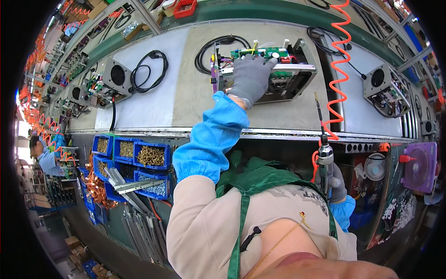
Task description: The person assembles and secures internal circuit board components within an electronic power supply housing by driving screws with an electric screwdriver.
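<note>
A metal-framed electronic unit (290, 76) with green circuit boards stands on the bench in front of me. My left hand (251, 80), in a grey glove, is closed over its near edge, fingers bent down onto the board area; the fingertips are partly hidden. Low on the right, my right hand (336, 182), also gloved, is wrapped around an air screwdriver (326, 156). The tool is upright with its long bit pointing up, apart from the unit. An orange coiled air hose (338, 86) hangs beside it. A black cable (200, 58) lies coiled behind the unit's left side.
More units with round fan openings stand left (117, 74) and right (377, 79) along the bench. Blue bins (152, 155) of screws sit below the bench edge at left, with metal strips (134, 187) across them. A purple fan (419, 167) stands at far right. Another person (46, 156) is at far left.
</note>
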`<control>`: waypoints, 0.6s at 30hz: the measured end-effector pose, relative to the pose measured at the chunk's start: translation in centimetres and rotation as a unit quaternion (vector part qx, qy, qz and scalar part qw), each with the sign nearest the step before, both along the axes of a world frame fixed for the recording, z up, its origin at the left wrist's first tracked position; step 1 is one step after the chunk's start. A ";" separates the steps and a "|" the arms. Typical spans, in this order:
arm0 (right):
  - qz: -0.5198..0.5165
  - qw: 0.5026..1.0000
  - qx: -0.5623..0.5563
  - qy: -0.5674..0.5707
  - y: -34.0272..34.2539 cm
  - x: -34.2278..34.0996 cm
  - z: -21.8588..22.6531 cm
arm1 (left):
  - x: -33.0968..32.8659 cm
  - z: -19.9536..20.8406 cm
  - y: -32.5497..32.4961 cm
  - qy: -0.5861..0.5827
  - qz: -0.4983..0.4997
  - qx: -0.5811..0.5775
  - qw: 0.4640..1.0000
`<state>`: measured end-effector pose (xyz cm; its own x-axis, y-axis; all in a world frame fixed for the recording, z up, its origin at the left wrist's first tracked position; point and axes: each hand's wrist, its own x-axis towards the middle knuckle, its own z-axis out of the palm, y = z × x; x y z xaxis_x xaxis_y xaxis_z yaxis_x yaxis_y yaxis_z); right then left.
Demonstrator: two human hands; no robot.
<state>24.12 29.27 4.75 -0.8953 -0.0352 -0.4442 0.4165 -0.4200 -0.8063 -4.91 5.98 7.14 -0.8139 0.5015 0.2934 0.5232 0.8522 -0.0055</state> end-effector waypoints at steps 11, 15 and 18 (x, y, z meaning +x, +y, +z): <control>0.006 1.000 0.020 -0.003 -2.8 -3.4 0.3 | -1.1 -0.6 -1.4 -0.005 -0.081 0.087 0.993; -0.002 1.000 -0.003 -0.010 -3.4 -5.4 0.8 | -1.3 -0.6 -1.5 -0.023 -0.097 0.103 0.990; -0.023 1.000 0.014 0.003 -3.3 -5.8 1.1 | -1.4 -0.7 -1.7 -0.026 -0.107 0.112 0.988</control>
